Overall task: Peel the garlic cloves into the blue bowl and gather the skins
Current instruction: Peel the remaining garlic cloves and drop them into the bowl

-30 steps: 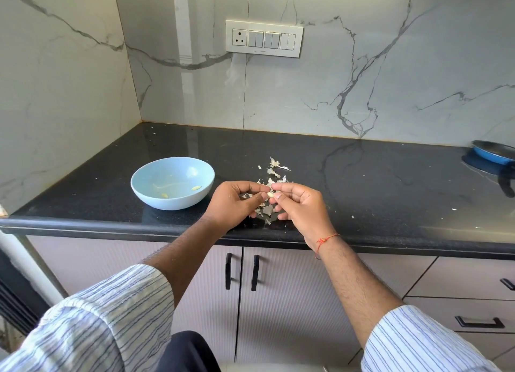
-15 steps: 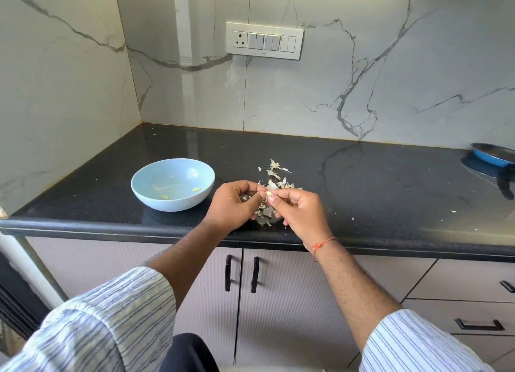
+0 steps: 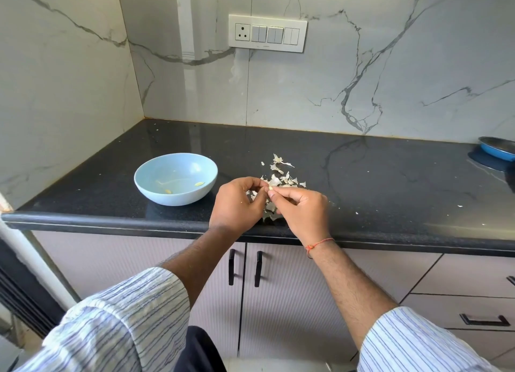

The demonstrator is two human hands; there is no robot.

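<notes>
- At the centre of the frame, my left hand (image 3: 237,201) and my right hand (image 3: 302,208) meet fingertip to fingertip over the black counter (image 3: 376,176), both pinching one small garlic clove (image 3: 270,188).
- Only a pale tip of the clove shows between my fingers; I cannot tell which way its long axis runs.
- The blue bowl (image 3: 156,192) sits to the left of my hands, left of centre in the frame, well apart from the clove; two peeled cloves lie in its bottom.
- My left hand is the nearer to the bowl, so I judge the drop falls to that hand, moving leftward across the counter.
- The pile of skins (image 3: 281,176) lies on the counter directly under and just beyond my hands, trailing toward the upper right; loose flecks sit farther right.
- The clove looks partly bare; I judge the peeling unfinished and the skins not yet gathered.
- Against the frames a second ago, my hands have stayed over the pile with the same two-handed pinch, drifting slightly away from me; the bowl and its two cloves are unchanged.
- A blue pan (image 3: 498,148) sits at the right edge of the frame.
</notes>
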